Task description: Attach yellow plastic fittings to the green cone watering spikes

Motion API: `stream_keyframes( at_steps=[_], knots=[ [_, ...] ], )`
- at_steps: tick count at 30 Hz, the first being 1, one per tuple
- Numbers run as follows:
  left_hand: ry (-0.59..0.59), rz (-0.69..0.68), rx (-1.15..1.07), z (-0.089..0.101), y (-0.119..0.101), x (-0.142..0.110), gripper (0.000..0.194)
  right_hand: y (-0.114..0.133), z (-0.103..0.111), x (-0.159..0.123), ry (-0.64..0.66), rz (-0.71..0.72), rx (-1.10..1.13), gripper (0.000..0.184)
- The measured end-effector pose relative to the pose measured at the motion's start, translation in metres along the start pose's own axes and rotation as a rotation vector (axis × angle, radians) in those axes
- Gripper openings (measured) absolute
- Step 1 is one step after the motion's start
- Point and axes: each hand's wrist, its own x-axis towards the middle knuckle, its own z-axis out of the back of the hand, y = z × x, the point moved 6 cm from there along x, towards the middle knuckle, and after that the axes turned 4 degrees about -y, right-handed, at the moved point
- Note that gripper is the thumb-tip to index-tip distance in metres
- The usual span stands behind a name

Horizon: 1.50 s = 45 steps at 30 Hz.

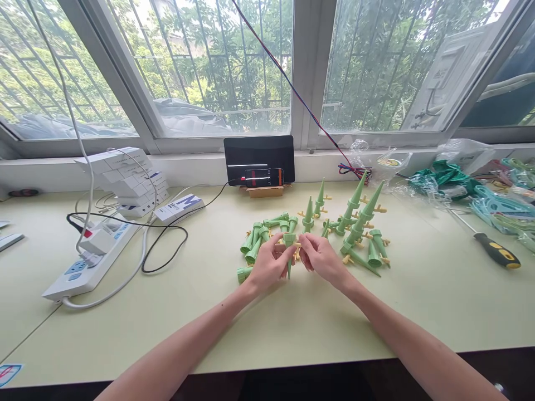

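My left hand [270, 266] and my right hand [321, 257] meet over the pale green table [267, 323], both pinched on one green cone-shaped spike [289, 250] that points down toward me. A small yellow knob [297, 245] sticks out of it by my right fingertips. Behind the hands lie several loose green spike bodies [256, 242]. To the right stand and lie several assembled green spikes with yellow knobs [359, 225].
A white power strip [90, 256] with plugs and cables lies at left, beside stacked white boxes [125, 178]. A phone on a wooden stand [264, 179] leans at the windowsill. A yellow-black screwdriver [497, 250] and plastic bags of green parts [443, 181] sit at right.
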Motion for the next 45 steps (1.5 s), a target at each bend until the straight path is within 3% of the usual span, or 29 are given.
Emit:
stream_keyframes(
  at_steps=[13,21,36,45],
  knots=[
    [0.005,0.083,-0.062,0.001,0.0032,-0.0006,0.054,0.0055,0.0062,-0.0014,-0.072,0.073,-0.105,0.033],
    [0.008,0.094,-0.066,0.0008,0.0034,-0.001,0.061,0.0072,0.0064,-0.0017,-0.091,0.077,-0.147,0.035],
    [0.019,0.092,-0.072,-0.0007,0.0036,-0.0011,0.053,0.0079,0.0072,-0.0026,-0.091,0.101,-0.148,0.039],
    [0.0,0.158,-0.11,-0.0001,0.0082,-0.001,0.069,0.0069,0.0078,-0.0027,-0.1,0.092,-0.133,0.041]
  ],
)
